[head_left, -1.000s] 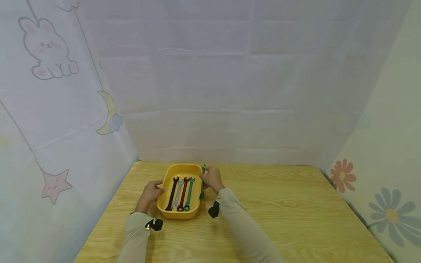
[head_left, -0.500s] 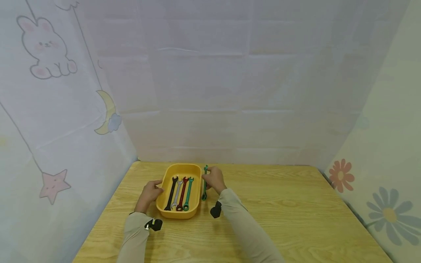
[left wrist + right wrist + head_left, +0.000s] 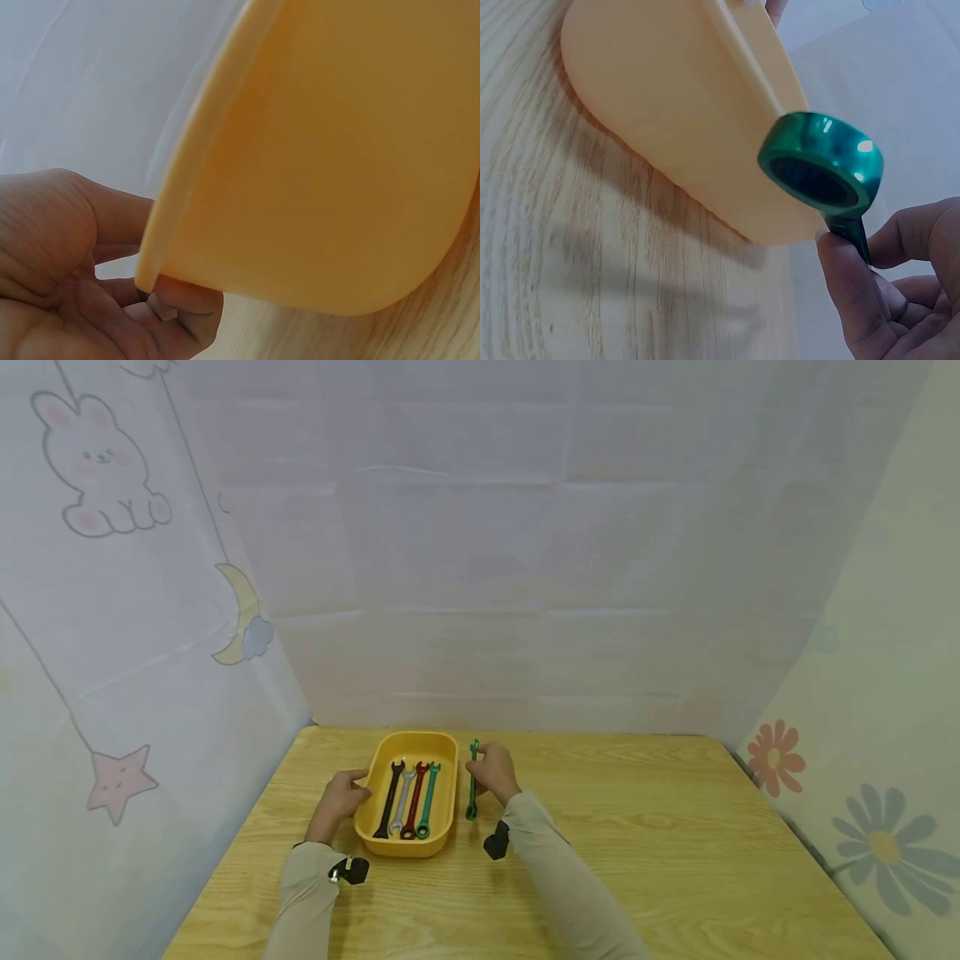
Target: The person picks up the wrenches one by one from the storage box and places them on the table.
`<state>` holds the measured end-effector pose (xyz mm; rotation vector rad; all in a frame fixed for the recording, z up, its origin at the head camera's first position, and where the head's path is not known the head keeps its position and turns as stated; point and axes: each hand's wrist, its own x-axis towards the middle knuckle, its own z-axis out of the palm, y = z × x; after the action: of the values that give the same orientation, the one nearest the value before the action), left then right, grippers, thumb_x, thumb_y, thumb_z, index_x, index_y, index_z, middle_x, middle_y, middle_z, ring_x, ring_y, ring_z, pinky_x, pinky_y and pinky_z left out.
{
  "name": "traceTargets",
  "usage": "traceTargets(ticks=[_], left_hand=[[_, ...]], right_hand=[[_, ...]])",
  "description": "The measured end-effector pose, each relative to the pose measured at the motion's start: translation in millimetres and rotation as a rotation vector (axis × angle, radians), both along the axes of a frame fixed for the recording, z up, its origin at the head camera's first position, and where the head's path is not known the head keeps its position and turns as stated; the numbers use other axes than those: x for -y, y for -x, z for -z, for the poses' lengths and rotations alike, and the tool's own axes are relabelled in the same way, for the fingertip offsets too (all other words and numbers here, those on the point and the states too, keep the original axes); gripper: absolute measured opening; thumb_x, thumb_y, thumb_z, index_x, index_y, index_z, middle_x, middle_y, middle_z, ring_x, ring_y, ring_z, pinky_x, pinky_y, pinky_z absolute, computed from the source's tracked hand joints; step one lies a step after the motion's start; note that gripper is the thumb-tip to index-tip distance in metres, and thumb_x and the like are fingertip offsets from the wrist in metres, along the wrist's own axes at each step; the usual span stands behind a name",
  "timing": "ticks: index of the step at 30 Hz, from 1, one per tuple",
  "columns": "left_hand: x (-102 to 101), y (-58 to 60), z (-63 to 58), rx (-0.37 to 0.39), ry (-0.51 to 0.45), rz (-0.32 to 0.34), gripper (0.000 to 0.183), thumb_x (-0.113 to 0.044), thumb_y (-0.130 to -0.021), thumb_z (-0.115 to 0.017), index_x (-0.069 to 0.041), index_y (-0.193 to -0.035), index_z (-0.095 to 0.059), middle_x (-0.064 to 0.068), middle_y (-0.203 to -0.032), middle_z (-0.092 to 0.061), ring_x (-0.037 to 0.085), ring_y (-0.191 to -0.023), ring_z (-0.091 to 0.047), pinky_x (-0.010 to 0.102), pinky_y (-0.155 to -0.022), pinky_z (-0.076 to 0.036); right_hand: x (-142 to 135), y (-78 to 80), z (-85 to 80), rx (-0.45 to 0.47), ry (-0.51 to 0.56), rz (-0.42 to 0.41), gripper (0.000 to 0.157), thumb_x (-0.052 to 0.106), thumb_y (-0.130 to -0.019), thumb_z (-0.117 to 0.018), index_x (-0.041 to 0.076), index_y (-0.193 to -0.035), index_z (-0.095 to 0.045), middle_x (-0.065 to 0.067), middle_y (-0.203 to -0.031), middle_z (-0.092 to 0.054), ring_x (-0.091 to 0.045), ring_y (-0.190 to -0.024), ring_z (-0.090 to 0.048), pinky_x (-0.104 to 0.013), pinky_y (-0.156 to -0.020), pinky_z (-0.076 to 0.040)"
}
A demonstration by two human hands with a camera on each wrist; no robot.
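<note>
Over on the left, the person's left hand (image 3: 341,800) is at the nine o'clock side of a yellow plastic tray (image 3: 405,850), its thumb and curled fingers pinching the rim, with some fingers tucked beneath the lip. The tray sits on the wooden tabletop (image 3: 675,835), its long sides running roughly from twelve to six o'clock.

Inside it four wrenches lie side by side, their upper ends leaning towards one o'clock: a black wrench (image 3: 389,802) nearest the left hand, then a silver wrench (image 3: 403,800), a red wrench (image 3: 415,802) and a green wrench (image 3: 428,802). The red and green ones have their ring ends towards six o'clock.

Just beyond the tray's three o'clock wall, apart from it, is a second green wrench (image 3: 472,789), lifted off the wood, open end at twelve o'clock and ring end at six. The right hand (image 3: 497,772), at that wrench's three o'clock side, has its shaft pinched between thumb and fingers, the ring end sticking out free towards the person.
</note>
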<state>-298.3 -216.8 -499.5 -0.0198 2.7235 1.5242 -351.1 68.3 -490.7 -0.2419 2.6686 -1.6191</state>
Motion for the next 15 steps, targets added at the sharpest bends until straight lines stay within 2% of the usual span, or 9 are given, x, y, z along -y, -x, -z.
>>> traceTargets(ticks=[5, 11, 15], left_hand=[[-0.7, 0.0, -1.1, -0.004, 0.016, 0.0, 0.049, 0.004, -0.094, -0.054, 0.019, -0.139, -0.044, 0.038, -0.111, -0.062, 0.041, -0.088, -0.068, 0.04, -0.067, -0.058], [-0.5, 0.2, -0.4, 0.0, 0.021, -0.011, 0.049, 0.003, -0.094, -0.055, 0.018, -0.139, -0.045, 0.038, -0.114, -0.061, 0.041, -0.09, -0.068, 0.04, -0.069, -0.058], [-0.1, 0.2, 0.7, 0.004, 0.025, -0.014, 0.048, 0.003, -0.094, -0.054, 0.017, -0.139, -0.045, 0.038, -0.114, -0.061, 0.04, -0.089, -0.068, 0.04, -0.068, -0.058]], right_hand=[[-1.6, -0.3, 3.0, 0.016, 0.007, 0.013, 0.047, -0.001, -0.09, -0.061, -0.014, -0.134, -0.054, -0.015, -0.062, -0.064, -0.034, -0.052, -0.067, -0.052, -0.058, -0.057], [-4.8, -0.9, 8.2, 0.026, -0.018, 0.037, 0.049, 0.001, -0.09, -0.062, -0.013, -0.137, -0.053, -0.018, -0.072, -0.068, -0.028, -0.048, -0.066, -0.044, -0.053, -0.058], [-7.0, -1.5, 13.6, 0.029, -0.019, 0.043, 0.049, 0.001, -0.091, -0.062, -0.012, -0.137, -0.053, -0.019, -0.072, -0.068, -0.029, -0.049, -0.066, -0.049, -0.056, -0.057]])
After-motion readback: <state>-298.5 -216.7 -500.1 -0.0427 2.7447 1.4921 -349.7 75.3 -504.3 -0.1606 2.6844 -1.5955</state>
